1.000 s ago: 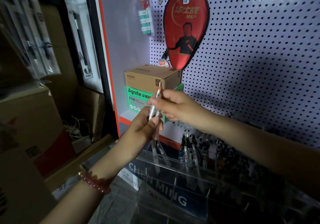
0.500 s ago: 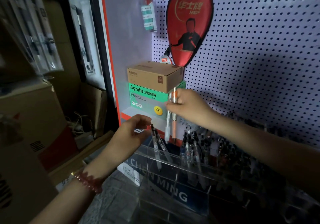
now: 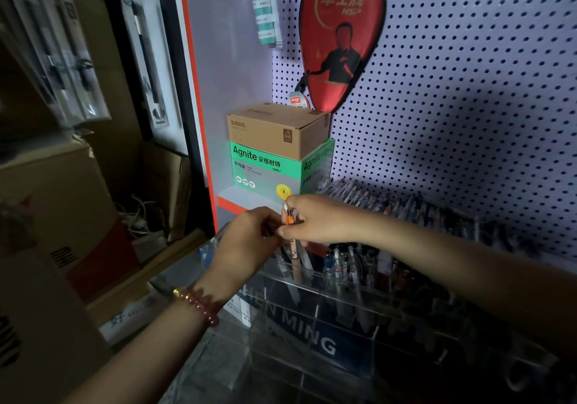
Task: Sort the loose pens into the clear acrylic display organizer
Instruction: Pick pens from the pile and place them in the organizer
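**While the pens [image 3: 289, 220] hang half in the organizer [image 3: 315, 310], a slip is the risk**

As I watch through the head view, the right hand [image 3: 321, 221] at centre frame pinches a small bunch of pens near their tops. The orange clip is uppermost, and the lower ends seem to reach down into the organizer's leftmost back slot. The left hand [image 3: 246, 238], just left of the bunch, has its fingers curled toward it. I cannot tell whether they grip or only touch. The organizer fills the lower centre, and the slots to the right hold other pens [image 3: 352, 263].

I judge that letting the whole bunch go at once could leave the pens skewed. One could also catch the rim and fall outside to the left. The clear walls are hard to read in this dim light, so I could pick the wrong slot. With both hands crowded on one bunch, I could also knock the neighbouring pens.
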`<state>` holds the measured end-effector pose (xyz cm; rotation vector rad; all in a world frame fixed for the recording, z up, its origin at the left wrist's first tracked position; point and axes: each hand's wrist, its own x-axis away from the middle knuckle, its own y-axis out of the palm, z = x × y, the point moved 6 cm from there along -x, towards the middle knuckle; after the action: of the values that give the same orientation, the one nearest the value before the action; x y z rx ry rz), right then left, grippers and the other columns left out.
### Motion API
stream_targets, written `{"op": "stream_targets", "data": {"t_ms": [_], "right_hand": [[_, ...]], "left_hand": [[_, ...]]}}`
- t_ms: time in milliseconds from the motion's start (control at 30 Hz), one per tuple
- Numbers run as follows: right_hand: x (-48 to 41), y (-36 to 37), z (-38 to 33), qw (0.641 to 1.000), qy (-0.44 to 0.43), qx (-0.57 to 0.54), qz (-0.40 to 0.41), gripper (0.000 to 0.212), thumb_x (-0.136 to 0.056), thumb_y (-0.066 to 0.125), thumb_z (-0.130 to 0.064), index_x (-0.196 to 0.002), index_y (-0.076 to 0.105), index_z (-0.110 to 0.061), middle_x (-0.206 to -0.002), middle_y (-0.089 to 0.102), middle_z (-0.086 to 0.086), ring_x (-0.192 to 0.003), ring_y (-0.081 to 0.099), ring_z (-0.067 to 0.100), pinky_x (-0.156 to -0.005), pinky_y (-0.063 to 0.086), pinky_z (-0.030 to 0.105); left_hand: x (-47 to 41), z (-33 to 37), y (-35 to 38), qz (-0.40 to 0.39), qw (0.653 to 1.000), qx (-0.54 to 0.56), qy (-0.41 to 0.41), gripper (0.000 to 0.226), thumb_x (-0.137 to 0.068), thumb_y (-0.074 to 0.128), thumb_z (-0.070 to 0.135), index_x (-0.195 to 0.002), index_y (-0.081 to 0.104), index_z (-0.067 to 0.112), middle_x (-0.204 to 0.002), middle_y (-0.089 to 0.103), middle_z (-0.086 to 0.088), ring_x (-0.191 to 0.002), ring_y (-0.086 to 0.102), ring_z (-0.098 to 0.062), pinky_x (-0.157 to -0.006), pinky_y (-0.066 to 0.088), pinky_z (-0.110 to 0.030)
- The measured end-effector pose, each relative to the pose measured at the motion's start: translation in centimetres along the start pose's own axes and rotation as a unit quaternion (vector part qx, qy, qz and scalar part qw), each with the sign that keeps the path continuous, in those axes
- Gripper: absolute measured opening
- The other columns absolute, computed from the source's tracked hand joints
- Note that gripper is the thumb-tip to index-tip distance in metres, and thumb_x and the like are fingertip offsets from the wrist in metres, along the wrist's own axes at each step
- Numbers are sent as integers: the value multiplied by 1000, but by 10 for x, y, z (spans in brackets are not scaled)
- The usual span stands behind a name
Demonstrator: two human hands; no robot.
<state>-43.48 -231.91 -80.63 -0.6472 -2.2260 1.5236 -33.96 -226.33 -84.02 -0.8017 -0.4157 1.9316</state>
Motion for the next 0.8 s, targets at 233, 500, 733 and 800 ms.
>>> {"op": "stream_targets", "data": {"t_ms": [233, 500, 733, 800], "right_hand": [[6, 11, 2, 992, 0, -77, -99, 40, -97, 51, -32, -123, 36, -6, -89, 71, -7, -54, 50, -14, -51, 34, 7], [3, 12, 8, 992, 19, -14, -121, 31, -99, 45, -27, -114, 54, -2, -97, 71, -1, -63, 50, 6, -46, 33, 9], [5, 5, 16, 983, 34, -131, -122, 33, -96, 49, -15, -124, 50, 3, -102, 65, 10, -86, 53, 13, -96, 44, 40], [2, 0, 23, 979, 30, -158, -122, 29, -95, 50, -11, -123, 51, -4, -97, 65, 0, -84, 55, 10, -92, 47, 34]], "left_hand": [[2, 8, -13, 25, 999, 48, -1, 22, -72, 72, -6, -81, 64, 11, -72, 65, 0, -67, 63, -13, -65, 54, -29], [6, 10, 1, -79, 996, 11, 37, 23, -79, 67, 5, -100, 62, 13, -86, 67, 2, -81, 62, -14, -75, 52, -36], [4, 7, 6, -53, 998, -8, 39, 35, -74, 77, 8, -100, 57, 20, -92, 63, 0, -73, 61, -14, -68, 52, -32], [3, 9, 4, -42, 996, -55, 55, 24, -77, 70, 7, -91, 57, 22, -86, 64, 2, -73, 62, -15, -69, 53, -37]]}}
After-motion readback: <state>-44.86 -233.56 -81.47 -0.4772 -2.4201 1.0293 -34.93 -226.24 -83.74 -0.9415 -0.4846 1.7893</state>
